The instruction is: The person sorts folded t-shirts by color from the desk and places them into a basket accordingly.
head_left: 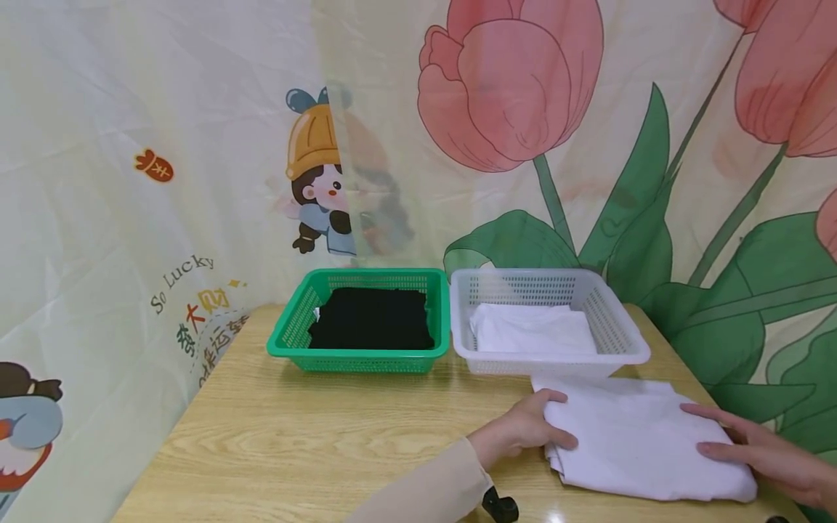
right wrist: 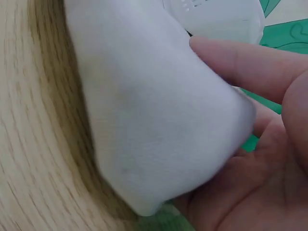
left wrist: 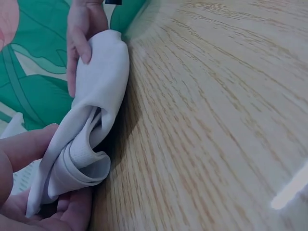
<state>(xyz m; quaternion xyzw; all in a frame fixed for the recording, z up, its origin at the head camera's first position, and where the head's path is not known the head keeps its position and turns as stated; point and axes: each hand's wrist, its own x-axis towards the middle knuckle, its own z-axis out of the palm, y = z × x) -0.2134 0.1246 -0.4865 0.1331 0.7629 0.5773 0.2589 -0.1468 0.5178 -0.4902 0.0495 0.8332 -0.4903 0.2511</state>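
Observation:
A folded white cloth [head_left: 644, 436] is held between both hands at the right front of the table, its far edge close by the white basket. My left hand [head_left: 523, 423] grips its left edge, thumb on top and fingers underneath. In the left wrist view the layered, curling folds of the cloth [left wrist: 79, 159] show at that end. On the right side my right hand [head_left: 752, 444] holds the other edge. The right wrist view shows the cloth [right wrist: 154, 110] between the thumb and the fingers [right wrist: 236, 183] beneath, partly hidden by it.
The white basket [head_left: 556, 359] stands at the back right with a folded white cloth [head_left: 532, 328] inside. Beside it on the left, a green basket [head_left: 366, 354] holds black cloth [head_left: 369, 319]. Behind the wooden table [head_left: 314, 436] hangs a printed curtain [head_left: 216, 109].

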